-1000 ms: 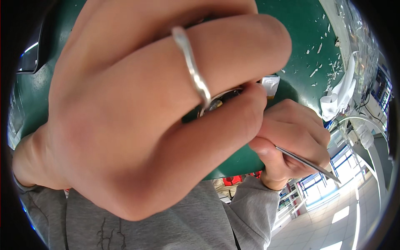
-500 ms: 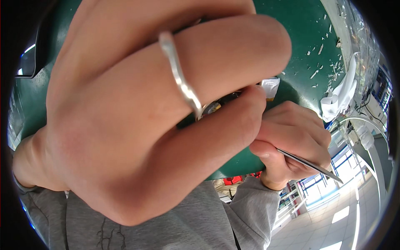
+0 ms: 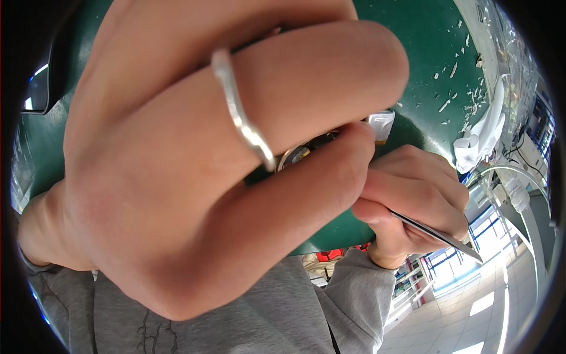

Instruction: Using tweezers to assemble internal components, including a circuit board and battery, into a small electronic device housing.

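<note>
My left hand (image 3: 194,177) fills the middle of the view, very close, its fingers curled. A wavy silver ring (image 3: 242,121) circles one finger. Through the gap between two fingers shows part of a small round dark thing with a thin metal rim and a yellowish spot (image 3: 299,154); most of it is hidden behind the fingers. Right of it, my right hand (image 3: 413,194) is closed in a pinch on slim metal tweezers (image 3: 436,233). Their back end points down and right, while the tips are hidden. Both hands meet at the fingertips.
Under the hands is a green work surface (image 3: 421,76), with white scraps (image 3: 445,105) scattered at the right. A small white packet (image 3: 382,123) lies just beyond the fingers. Crumpled white material (image 3: 480,141) sits by the right edge. A dark-framed device (image 3: 38,88) stands far left.
My left hand has shifted slightly to the left, and a little more of the round rim shows between the fingers. The right hand and tweezers have hardly moved.
</note>
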Demonstrator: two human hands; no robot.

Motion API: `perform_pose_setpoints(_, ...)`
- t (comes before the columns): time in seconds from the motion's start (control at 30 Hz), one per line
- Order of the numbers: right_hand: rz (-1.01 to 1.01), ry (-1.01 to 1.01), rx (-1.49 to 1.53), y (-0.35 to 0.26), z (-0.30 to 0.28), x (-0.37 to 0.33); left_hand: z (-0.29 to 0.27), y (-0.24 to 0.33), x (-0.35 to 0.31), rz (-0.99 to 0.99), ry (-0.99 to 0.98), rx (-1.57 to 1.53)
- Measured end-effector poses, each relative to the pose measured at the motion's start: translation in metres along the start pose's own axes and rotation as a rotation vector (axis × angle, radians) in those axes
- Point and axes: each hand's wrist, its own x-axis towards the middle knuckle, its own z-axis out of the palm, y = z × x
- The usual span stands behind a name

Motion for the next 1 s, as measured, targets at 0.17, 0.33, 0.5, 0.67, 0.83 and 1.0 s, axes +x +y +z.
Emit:
perform_pose_setpoints(0.17, -0.062, 0.01, -0.036, 0.001, 0.0, 0.002, -0.004, 0.0, 0.002, 0.0, -0.042, -0.004)
perform_pose_setpoints(0.33, -0.133, -0.029, 0.01, 0.008, -0.006, 0.003, -0.004, 0.002, 0.004, -0.016, -0.045, 0.013)
perform_pose_setpoints(0.5, -0.109, -0.038, 0.056, 0.01, -0.005, 0.005, 0.001, 0.001, 0.004, 0.008, 0.001, 0.017)
perform_pose_setpoints(0.67, -0.139, -0.051, 0.048, 0.008, -0.005, 0.005, -0.001, 0.001, 0.006, 0.008, -0.033, 0.013)
perform_pose_setpoints(0.83, -0.149, -0.073, 0.092, 0.007, -0.004, 0.011, -0.004, 0.005, 0.004, -0.022, -0.025, 0.046)
perform_pose_setpoints(1.0, -0.161, -0.008, 0.104, 0.009, -0.006, 0.004, 0.004, 0.008, 0.005, -0.031, 0.025, 0.037)
